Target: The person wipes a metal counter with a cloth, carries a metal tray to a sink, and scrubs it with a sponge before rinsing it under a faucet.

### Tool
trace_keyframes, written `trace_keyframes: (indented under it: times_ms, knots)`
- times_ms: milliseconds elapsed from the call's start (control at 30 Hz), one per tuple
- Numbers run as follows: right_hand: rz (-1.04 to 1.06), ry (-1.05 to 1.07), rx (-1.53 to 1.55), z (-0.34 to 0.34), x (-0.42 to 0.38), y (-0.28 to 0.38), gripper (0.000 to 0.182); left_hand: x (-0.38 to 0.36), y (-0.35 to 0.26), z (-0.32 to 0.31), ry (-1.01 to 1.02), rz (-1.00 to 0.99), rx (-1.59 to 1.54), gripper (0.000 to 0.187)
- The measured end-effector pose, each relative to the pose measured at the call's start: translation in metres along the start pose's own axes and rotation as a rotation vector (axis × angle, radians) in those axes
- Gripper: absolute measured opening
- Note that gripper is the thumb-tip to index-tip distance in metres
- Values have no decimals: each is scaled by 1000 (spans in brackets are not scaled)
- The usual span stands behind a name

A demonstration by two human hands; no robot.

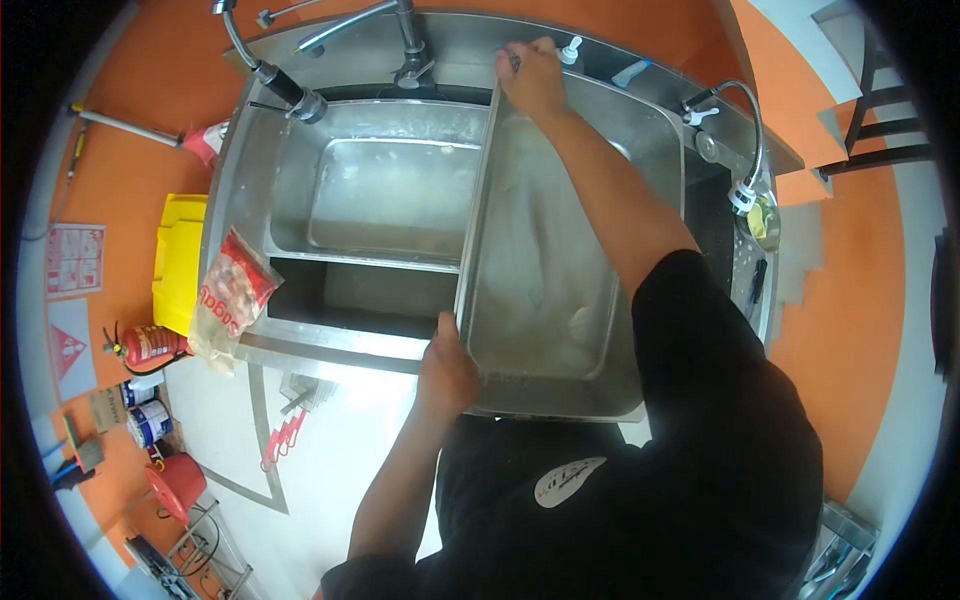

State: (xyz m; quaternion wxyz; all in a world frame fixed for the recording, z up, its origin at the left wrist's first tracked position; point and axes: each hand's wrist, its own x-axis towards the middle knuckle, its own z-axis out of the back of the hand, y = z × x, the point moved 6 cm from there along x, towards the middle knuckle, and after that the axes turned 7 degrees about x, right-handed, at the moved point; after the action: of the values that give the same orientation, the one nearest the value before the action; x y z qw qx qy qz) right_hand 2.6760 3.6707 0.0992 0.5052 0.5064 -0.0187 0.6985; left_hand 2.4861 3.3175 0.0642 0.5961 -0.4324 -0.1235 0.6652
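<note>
A large, deep stainless steel pan lies across the right side of the sink, its near end jutting over the front edge toward my body. My left hand is closed on the pan's left rim near the front, with the thumb on top and the other fingers mostly hidden. At the far left corner, my right hand has its fingers curled at the rim, my arm stretching over the pan. A second steel pan rests in the left basin, wet inside with whitish residue.
A printed plastic bag lies on the sink's left edge. A faucet and spray hose stand behind, another hose at right beside a bowl. A yellow bin and fire extinguisher are left.
</note>
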Motion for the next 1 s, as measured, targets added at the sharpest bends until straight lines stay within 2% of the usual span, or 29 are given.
trace_keyframes:
  times_ms: [33, 133, 200, 267, 367, 433, 467, 533, 600, 667, 700, 767, 833, 867, 933, 967, 1000]
  knots:
    - [2, -1, 2, 4, -3, 2, 20, 0, 0, 0, 16, -4, -21, 43]
    - [227, 311, 98, 7, -24, 43, 17, -2, 1, -3, -72, 24, 9, 42]
    - [244, 584, 221, 19, -63, 73, 14, -3, -4, 1, -72, 33, -25, 42]
    - [381, 718, 422, 46, -100, 124, 14, -3, -4, 2, -77, 53, -69, 43]
    - [366, 772, 437, 32, -86, 91, 15, -7, 2, -1, -87, 26, -142, 44]
    - [279, 649, 219, 10, -16, 38, 15, -8, -2, 2, -57, 43, -68, 45]
    - [296, 674, 232, 5, -15, 41, 15, -7, -1, 3, -69, 63, -91, 45]
    - [256, 512, -28, 6, -11, 40, 14, -7, -3, 8, -95, -4, -115, 45]
    - [-589, 536, 909, -7, -104, 9, 14, -6, 2, 2, -106, 20, -116, 44]
    - [213, 825, 407, 62, -131, 137, 12, 0, 1, 2, -134, 36, -127, 44]
    - [222, 845, 404, 56, -127, 126, 12, -1, 2, 1, -109, 47, -106, 40]
    - [26, 733, 418, 32, -101, 68, 11, -8, 4, -2, -79, 80, -95, 36]
    - [411, 475, 11, 28, -36, 62, 17, -10, -1, 1, -82, 83, -24, 31]
    - [417, 487, 18, 24, -44, 64, 17, -8, 0, 0, -84, 94, -34, 31]
    - [374, 497, 73, 30, -71, 71, 16, -7, -6, 4, -137, -6, -24, 29]
    - [421, 571, 110, 46, -101, 102, 14, -6, -6, 4, -135, -17, -25, 29]
    - [339, 640, 231, 61, -136, 130, 15, -4, -5, 2, -147, -17, -27, 28]
